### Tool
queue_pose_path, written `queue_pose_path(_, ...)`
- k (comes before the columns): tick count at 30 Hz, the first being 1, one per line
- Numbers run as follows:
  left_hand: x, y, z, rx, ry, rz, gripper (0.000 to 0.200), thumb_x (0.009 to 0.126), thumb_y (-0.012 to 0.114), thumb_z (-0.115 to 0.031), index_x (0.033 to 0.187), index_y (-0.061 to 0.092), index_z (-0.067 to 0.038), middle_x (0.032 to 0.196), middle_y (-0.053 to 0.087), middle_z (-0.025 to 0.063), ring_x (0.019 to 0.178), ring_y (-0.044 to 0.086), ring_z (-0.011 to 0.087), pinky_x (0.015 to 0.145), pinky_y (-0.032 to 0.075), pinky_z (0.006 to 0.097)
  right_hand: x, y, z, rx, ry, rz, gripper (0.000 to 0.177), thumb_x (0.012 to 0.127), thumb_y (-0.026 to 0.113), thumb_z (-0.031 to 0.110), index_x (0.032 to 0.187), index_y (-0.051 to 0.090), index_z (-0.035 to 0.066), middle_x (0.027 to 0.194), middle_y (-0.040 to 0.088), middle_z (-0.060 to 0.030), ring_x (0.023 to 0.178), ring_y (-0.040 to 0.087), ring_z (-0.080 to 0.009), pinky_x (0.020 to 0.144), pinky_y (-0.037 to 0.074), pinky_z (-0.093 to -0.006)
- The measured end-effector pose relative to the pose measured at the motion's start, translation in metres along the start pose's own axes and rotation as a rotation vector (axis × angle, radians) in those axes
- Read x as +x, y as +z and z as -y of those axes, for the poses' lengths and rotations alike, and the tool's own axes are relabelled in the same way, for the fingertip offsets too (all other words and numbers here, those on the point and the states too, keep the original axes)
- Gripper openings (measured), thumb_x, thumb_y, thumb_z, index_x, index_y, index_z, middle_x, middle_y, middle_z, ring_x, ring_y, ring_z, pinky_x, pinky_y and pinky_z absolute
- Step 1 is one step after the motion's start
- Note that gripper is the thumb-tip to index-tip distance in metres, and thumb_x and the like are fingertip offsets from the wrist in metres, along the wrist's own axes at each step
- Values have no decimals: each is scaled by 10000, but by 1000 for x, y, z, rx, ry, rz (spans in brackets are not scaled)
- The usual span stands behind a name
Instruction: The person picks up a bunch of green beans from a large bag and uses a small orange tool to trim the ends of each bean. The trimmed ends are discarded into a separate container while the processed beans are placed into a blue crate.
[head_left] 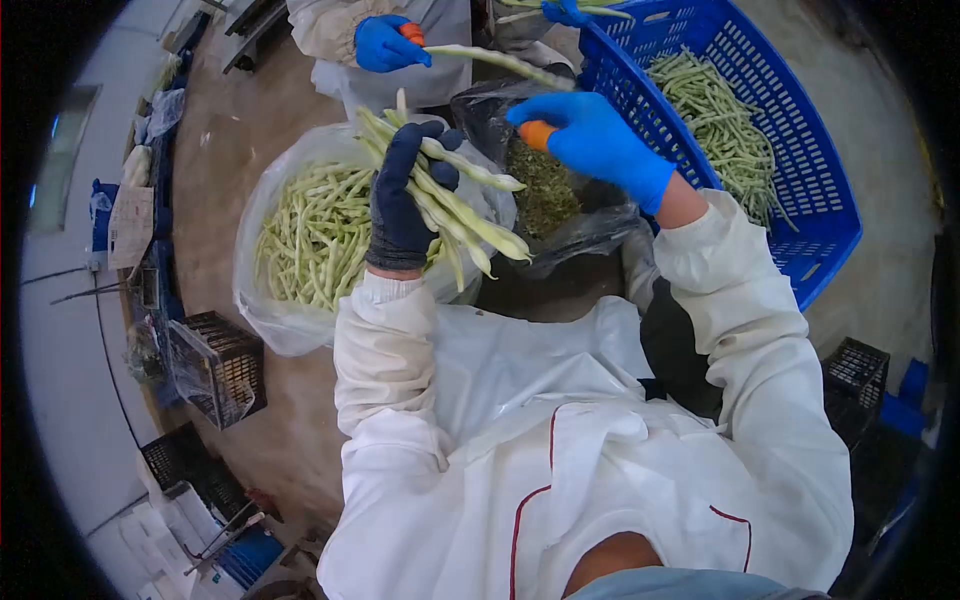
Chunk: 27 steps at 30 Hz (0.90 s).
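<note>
My left hand [402,205], in a dark glove, is wrapped around a bunch of long pale green beans [462,212]. Their ends stick out past both sides of the fist, above a clear plastic bag [262,318] of similar beans. To the right, my right hand [600,140] wears a blue glove with an orange piece [537,135] at the thumb. Its fingers are drawn in close to that piece, and I cannot tell what is pinched there. Under it lies a dark plastic bag [590,250] with green scraps.
A blue crate [825,200] at upper right holds more beans. Opposite me, a person's blue-gloved hand [385,43] holds a long bean [490,60], with orange at the fingers. Black crates [215,365] stand on the brown floor at left, near the wall.
</note>
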<state>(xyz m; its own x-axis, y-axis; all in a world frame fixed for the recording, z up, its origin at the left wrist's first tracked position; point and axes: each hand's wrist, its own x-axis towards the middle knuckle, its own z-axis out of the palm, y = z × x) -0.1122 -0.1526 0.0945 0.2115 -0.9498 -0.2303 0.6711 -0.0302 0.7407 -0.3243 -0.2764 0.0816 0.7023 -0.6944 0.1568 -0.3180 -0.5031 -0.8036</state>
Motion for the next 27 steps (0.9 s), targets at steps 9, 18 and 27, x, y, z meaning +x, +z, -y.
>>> queue_pose_path(9, -5, 25, 22, 260, 30, -76, 207, 877, 638, -238, 930, 628, -38, 778, 625, 55, 634, 618, 139, 555, 506, 263, -4, 20, 35, -506, -566, -159, 154, 772, 666, 199, 897, 643, 112, 778, 585, -50, 726, 589, -247, 698, 455, -358)
queue_pose_path(18, -6, 23, 20, 226, -180, 73, 222, 880, 629, -244, 949, 637, -33, 806, 634, 65, 607, 603, 134, 532, 493, 259, 4, -7, 30, -385, -476, -441, 197, 730, 652, 96, 926, 651, 118, 825, 600, -62, 775, 583, -255, 719, 454, -395)
queue_pose_path(27, 0, 16, 18, 51, -77, -26, 254, 904, 610, -241, 1026, 600, -19, 861, 635, 80, 645, 602, 117, 558, 501, 235, -8, -12, -49, -567, -282, -163, 633, 744, 664, 167, 1345, 468, 121, 1092, 640, -199, 932, 627, -306, 786, 495, -384)
